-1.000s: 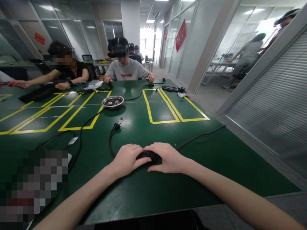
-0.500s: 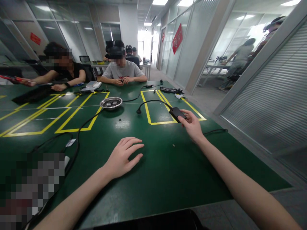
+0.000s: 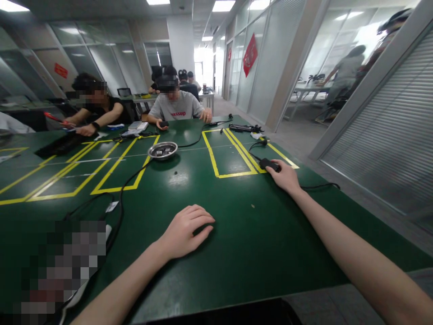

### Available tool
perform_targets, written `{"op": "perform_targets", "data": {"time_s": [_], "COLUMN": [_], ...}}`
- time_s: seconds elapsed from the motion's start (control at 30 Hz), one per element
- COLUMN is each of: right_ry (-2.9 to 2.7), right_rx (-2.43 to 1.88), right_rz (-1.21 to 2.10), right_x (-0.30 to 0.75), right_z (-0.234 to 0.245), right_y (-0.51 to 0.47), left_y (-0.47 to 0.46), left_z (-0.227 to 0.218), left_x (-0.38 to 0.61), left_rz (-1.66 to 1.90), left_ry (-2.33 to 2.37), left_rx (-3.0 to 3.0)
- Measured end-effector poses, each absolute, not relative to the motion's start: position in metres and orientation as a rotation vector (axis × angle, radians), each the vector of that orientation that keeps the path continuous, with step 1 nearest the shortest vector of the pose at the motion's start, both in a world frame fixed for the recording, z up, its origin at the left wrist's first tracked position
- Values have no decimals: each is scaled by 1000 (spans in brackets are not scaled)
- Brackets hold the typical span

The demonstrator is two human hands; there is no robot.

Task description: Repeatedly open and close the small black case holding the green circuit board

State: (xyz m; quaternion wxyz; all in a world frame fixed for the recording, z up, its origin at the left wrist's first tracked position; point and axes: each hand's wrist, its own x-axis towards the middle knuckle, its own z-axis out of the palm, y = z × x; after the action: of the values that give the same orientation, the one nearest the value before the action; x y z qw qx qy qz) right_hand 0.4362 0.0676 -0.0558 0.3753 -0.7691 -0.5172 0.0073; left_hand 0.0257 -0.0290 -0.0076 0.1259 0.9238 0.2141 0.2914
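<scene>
My right hand [image 3: 286,176] grips a black power adapter [image 3: 269,164] at the right side of the green table, over the yellow tape. From the adapter a short black cord runs back to a plug [image 3: 263,142], which lies near the far right tape line. Another black cable [image 3: 321,186] trails out to the right beyond my wrist. My left hand [image 3: 187,230] rests on the table nearer to me, its fingers loosely curved and the thumb apart, with nothing held.
A metal bowl [image 3: 163,150] with small metal pieces stands beyond my left hand. Yellow tape [image 3: 237,175] marks rectangles on the green table [image 3: 237,253]. A black folded tripod-like item [image 3: 245,128] lies far right. Across the table sit two people; one holds a small dark object [image 3: 164,124].
My right hand has moved the adapter right and lowered it to the table, and the plug has swung from left to far right. My left hand's fingers have drawn closer together.
</scene>
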Motion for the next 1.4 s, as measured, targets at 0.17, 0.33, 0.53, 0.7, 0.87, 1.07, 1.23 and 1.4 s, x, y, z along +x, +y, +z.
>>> {"op": "perform_targets", "data": {"time_s": [0.17, 0.33, 0.53, 0.7, 0.87, 1.07, 1.23, 1.4], "right_ry": [-1361, -1402, -1513, -1447, -1296, -1100, -1073, -1075], "right_rx": [-2021, -2203, -2193, -2161, -2125, -2186, -2217, -2173], "right_rz": [-79, -147, -156, -153, -124, -26, 63, 69], "right_x": [448, 450, 457, 457, 458, 468, 471, 468], "right_z": [-55, -53, -57, -56, -57, -57, -54, -53], "right_y": [85, 84, 78, 78, 81, 84, 86, 84], "left_y": [-29, -29, -28, -26, -27, -27, -26, -26], "left_z": [-8, -8, -12, -13, -12, -11, -12, -12], "left_x": [25, 24, 21, 21, 23, 24, 24, 24], "left_rz": [785, 714, 685, 663, 670, 657, 662, 672], "left_ry": [639, 666, 682, 673, 673, 679, 680, 673], "left_rx": [2664, 2641, 2621, 2623, 2622, 2605, 2602, 2592]}}
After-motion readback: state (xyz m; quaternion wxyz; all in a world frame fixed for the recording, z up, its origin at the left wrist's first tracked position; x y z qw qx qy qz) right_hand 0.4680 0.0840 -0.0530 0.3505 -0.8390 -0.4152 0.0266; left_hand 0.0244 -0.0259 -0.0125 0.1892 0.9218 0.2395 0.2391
